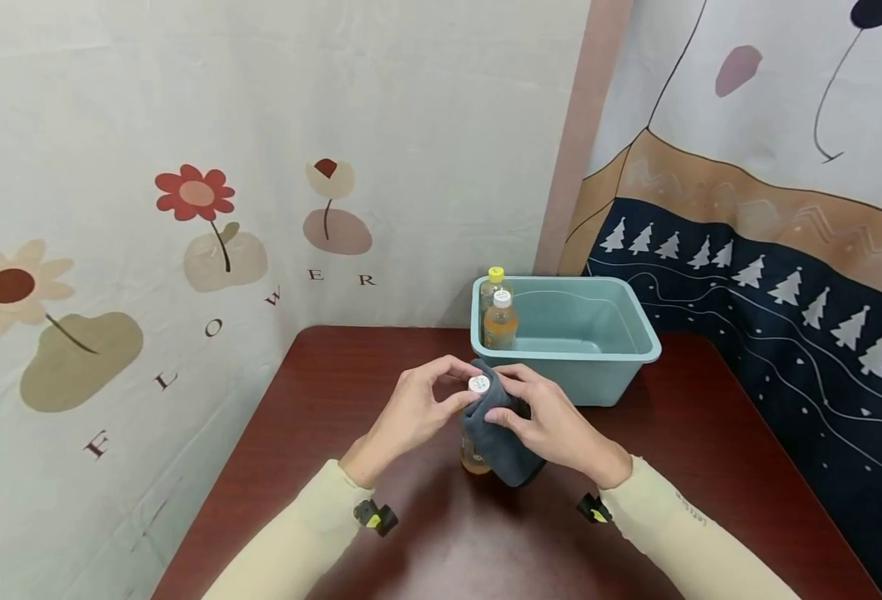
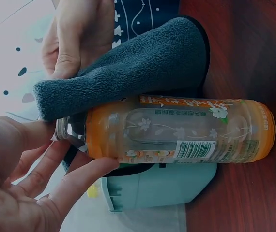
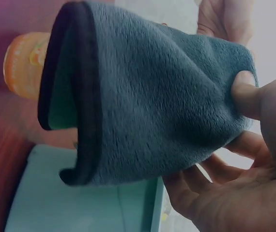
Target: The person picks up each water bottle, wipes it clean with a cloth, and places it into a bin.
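Note:
A bottle with a white cap (image 1: pixel 478 383) stands upright on the table, an orange-and-clear label round its body (image 2: pixel 169 130). At its neck, just under the cap, my left hand (image 1: pixel 408 410) holds it between thumb and fingers. A dark grey-blue cloth (image 1: pixel 503 446) with a black edge hangs against the bottle's right side, partly hiding it in the head view. My right hand (image 1: pixel 564 422) pinches the upper part of this cloth, thumb in front and fingers behind. In the right wrist view the cloth (image 3: pixel 147 101) covers most of the bottle, leaving its orange base (image 3: pixel 24 65) showing.
Behind the hands a light blue plastic bin (image 1: pixel 598 379) stands on the dark red table (image 1: pixel 328 392). Two bottles sit in its left end, one with a yellow cap (image 1: pixel 496 273), one with a white cap (image 1: pixel 502 297). Printed fabric walls (image 1: pixel 426 108) rise behind the table.

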{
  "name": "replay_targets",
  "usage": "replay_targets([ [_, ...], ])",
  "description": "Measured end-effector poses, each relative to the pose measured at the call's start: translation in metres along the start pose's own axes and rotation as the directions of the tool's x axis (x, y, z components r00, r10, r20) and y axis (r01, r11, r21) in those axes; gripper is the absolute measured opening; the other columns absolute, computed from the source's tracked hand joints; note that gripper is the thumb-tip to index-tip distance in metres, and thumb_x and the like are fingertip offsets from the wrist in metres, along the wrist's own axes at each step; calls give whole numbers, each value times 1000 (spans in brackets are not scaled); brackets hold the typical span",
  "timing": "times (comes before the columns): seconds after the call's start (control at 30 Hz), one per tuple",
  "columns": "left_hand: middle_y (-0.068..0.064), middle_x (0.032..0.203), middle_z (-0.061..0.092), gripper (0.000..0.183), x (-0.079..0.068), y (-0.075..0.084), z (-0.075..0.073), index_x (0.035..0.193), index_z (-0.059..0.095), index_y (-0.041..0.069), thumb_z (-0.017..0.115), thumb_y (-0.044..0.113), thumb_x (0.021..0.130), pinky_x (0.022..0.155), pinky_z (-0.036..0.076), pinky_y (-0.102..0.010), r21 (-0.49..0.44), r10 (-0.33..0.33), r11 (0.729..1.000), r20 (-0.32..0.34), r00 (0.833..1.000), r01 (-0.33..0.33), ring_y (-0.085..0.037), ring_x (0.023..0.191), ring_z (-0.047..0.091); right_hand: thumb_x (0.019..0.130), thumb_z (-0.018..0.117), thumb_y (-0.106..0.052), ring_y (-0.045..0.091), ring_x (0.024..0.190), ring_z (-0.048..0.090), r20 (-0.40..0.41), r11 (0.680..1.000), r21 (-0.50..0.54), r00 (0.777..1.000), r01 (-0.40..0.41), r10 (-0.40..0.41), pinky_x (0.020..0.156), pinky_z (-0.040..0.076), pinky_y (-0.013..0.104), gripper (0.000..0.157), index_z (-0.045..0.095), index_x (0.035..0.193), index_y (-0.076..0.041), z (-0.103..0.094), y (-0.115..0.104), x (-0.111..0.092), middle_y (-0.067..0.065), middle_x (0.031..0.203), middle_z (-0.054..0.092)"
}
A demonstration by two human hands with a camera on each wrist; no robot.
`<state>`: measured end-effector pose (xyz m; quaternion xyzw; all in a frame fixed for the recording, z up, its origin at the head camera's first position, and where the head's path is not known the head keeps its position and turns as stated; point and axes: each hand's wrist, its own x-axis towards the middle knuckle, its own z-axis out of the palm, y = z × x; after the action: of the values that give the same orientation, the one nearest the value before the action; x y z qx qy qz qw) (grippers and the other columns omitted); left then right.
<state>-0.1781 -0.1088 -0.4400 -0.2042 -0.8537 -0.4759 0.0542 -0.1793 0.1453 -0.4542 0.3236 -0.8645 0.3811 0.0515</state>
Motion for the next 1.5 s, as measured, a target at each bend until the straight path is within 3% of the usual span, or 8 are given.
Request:
replay_targets([
  [0.2, 6, 130, 86, 33, 0, 0, -1, 131, 82, 27, 93, 15, 102, 106, 68, -55, -3, -7, 1000, 7, 1000, 7, -21, 124, 82, 102, 91, -24, 26, 133, 76, 8, 1000, 0, 1000, 1, -1, 112, 67, 48, 66, 69, 162, -8, 6, -1, 1, 9, 154, 72],
  [0.47, 7, 129, 86, 30, 0, 0, -1, 129, 82, 28, 93, 21, 103, 104, 67, -51, -10, -10, 1000, 11, 1000, 10, -21, 125, 82, 97, 94, -19, 22, 121, 79, 0, 998, -66, 1000, 11, -11, 106, 70, 43, 58, 78, 151, -9, 4, 1, 0, 10, 143, 78],
  [0.67, 9, 127, 86, 28, 0, -1, -1, 129, 82, 30, 93, 24, 104, 95, 65, -39, -1, -10, 1000, 13, 1000, 10, -19, 122, 83, 95, 97, -17, 17, 111, 82, 3, 991, -133, 1000, 1, 0, 94, 70, 34, 54, 81, 146, -9, 1, 7, -3, 5, 126, 85],
  [0.8, 6, 126, 86, 29, 1, -1, -2, 130, 82, 28, 93, 21, 103, 92, 66, -39, -10, -8, 1000, 23, 1000, 8, -19, 119, 83, 94, 98, -13, 15, 104, 83, 19, 987, -162, 1000, -9, 12, 85, 67, 28, 46, 86, 138, -10, 6, 16, -6, 2, 112, 87],
  [0.97, 7, 126, 85, 30, 2, 0, -3, 131, 81, 28, 92, 22, 104, 90, 65, -33, 3, -2, 1000, 35, 999, 2, -17, 117, 82, 94, 97, -8, 19, 105, 85, 79, 985, -170, 995, -40, 54, 80, 63, 21, 39, 88, 132, -5, 18, 29, -7, 10, 119, 90],
  [1.03, 7, 127, 85, 30, 2, -1, -3, 132, 80, 28, 92, 23, 104, 90, 65, -31, 12, -2, 1000, 40, 999, 2, -17, 118, 82, 94, 97, -7, 13, 94, 84, 120, 987, -155, 991, -43, 62, 73, 60, 19, 36, 89, 129, -4, 24, 36, -7, 12, 121, 90],
  [1.2, 5, 129, 85, 31, 3, -1, -3, 133, 79, 27, 91, 21, 105, 95, 65, -33, 12, 11, 1000, 53, 999, -12, -21, 120, 83, 96, 94, -5, -4, 64, 67, 217, 991, -131, 975, -27, 55, 57, 47, 18, 24, 91, 120, -6, 36, 53, -7, 8, 100, 90],
  [1.5, 5, 127, 85, 30, 3, -1, -3, 133, 79, 28, 90, 22, 106, 94, 64, -30, 2, 17, 1000, 67, 998, -17, -15, 116, 81, 97, 94, -2, -1, 68, 73, 278, 990, -143, 959, -5, 45, 58, 43, 17, 21, 93, 116, -10, 44, 64, -6, 5, 98, 91],
])
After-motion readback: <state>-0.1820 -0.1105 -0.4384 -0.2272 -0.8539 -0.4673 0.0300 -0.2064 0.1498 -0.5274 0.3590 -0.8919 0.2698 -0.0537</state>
